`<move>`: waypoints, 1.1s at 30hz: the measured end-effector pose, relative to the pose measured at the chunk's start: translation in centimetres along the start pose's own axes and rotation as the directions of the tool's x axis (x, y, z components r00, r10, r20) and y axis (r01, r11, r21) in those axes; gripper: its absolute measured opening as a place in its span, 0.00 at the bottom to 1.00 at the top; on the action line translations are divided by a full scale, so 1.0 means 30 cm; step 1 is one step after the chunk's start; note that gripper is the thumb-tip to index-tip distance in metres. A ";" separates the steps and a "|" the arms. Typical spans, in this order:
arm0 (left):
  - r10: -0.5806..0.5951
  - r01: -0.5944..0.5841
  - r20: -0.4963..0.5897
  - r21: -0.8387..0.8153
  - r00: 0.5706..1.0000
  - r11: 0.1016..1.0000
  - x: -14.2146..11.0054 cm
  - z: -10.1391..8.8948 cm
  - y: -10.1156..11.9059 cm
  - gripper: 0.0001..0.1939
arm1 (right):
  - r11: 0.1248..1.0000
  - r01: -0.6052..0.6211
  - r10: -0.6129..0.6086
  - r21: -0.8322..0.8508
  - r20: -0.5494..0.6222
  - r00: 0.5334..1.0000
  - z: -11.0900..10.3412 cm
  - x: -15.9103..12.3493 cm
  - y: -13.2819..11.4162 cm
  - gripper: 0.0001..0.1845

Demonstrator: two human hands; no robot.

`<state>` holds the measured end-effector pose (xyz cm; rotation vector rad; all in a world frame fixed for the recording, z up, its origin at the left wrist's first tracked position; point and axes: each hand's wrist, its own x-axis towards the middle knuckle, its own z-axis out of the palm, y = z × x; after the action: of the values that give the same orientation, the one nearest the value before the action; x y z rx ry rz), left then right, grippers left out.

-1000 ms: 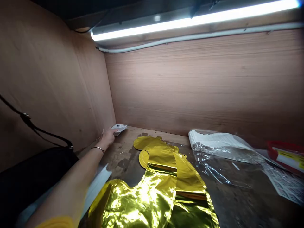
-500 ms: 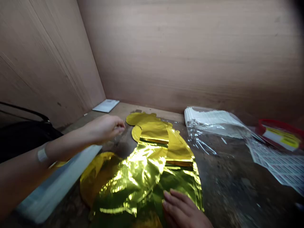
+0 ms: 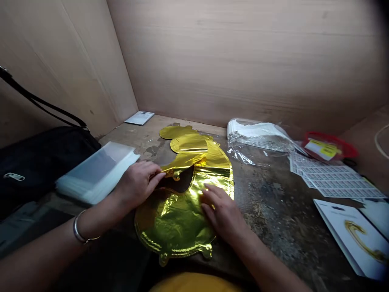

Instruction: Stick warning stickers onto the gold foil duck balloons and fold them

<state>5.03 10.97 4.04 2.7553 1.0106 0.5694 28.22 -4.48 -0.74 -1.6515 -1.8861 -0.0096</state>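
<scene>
Flat gold foil balloons lie overlapped on the dark tabletop, shiny and creased, with small tabs along the near edge. The thumb and fingers of my left hand are closed on the edge of an upper gold foil balloon, which is folded across toward the left. Beneath that fold, a dark gap shows between the foil curves. My right hand rests on the right side of the lower foil with its fingers apart. Further back, more folded gold foil extends toward the wall.
Left: a stack of clear plastic sleeves and a black bag. Back right: white strips in plastic and a red basket. Right: printed sheets and a white card. Wooden panels enclose the table.
My left hand has come down and right onto the foil's edge, and the upper balloon is now folded back. My right hand has moved forward on the foil. The camera view has shifted.
</scene>
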 end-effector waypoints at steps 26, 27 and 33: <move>0.491 -0.416 0.354 -0.271 0.796 0.868 -0.030 0.217 0.233 0.20 | 0.973 0.230 -0.212 -0.031 0.280 0.936 -0.195 -0.166 0.072 0.10; 0.496 -0.419 0.348 -0.274 0.796 0.866 -0.029 0.209 0.234 0.19 | 0.974 0.228 -0.224 0.017 0.275 0.935 -0.191 -0.160 0.071 0.09; 0.532 -0.492 0.212 -0.215 0.820 0.844 0.030 0.160 0.247 0.17 | 0.923 -0.040 -0.097 0.383 0.333 0.938 -0.256 -0.138 0.021 0.07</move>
<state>11.97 5.86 1.90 2.8509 0.1408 0.3031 32.28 -11.09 3.34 -1.4153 -2.0043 0.6430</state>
